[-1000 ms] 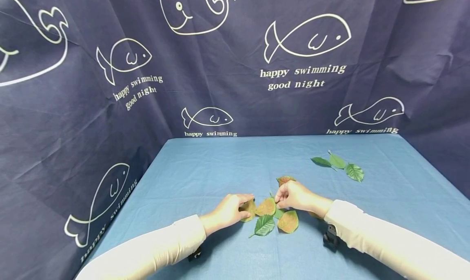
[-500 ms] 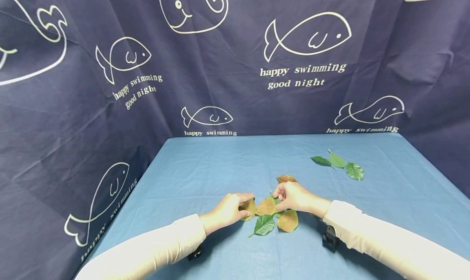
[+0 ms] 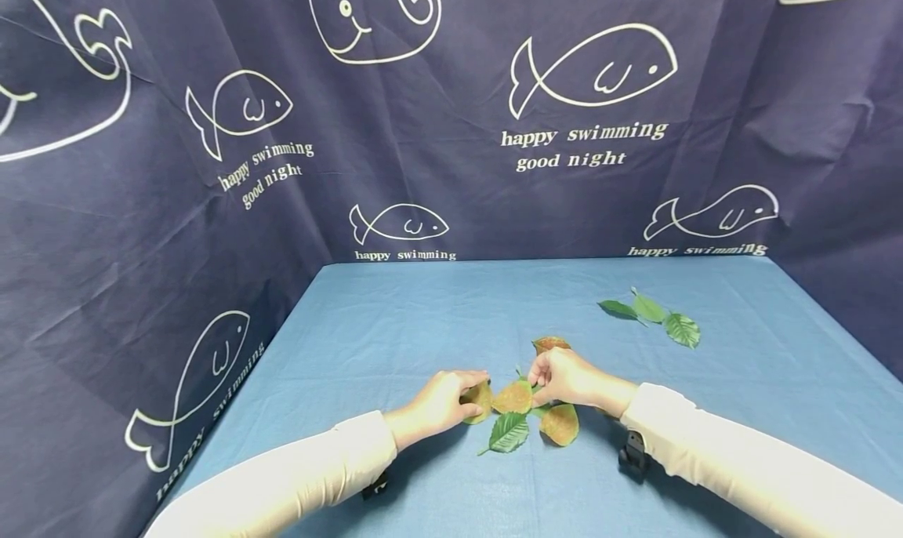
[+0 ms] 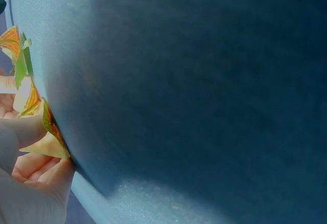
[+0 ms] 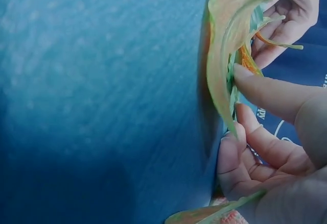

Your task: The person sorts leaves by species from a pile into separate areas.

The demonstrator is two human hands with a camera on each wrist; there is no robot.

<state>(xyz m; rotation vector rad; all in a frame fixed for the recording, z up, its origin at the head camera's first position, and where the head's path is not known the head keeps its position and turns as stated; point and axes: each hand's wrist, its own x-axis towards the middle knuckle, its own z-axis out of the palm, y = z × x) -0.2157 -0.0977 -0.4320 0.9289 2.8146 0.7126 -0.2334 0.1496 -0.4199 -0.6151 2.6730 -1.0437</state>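
My left hand (image 3: 439, 403) grips a yellow-orange leaf (image 3: 480, 401) by its edges, thumb on the near side; its pale underside shows in the left wrist view. Touching its right end lies a second orange leaf (image 3: 513, 397). My right hand (image 3: 567, 377) is just beyond, thumb and finger pinching a green leaf (image 5: 231, 83) that is mostly hidden behind an orange-green leaf in the right wrist view. Below the fingers, an orange leaf (image 3: 560, 425) rests on the cloth. A serrated green leaf (image 3: 508, 433) lies between the hands, nearer the front.
Behind the right hand is a reddish-orange leaf (image 3: 550, 344). Farther right lies a group of green leaves (image 3: 649, 309). Blue cloth (image 3: 395, 318) covers the table, and a dark curtain (image 3: 451, 154) with fish drawings hangs at the back and left.
My right fingers have shifted and spread slightly at the green leaf. The orange leaf below them has slid and turned a little to the right. My left hand has stayed in place.
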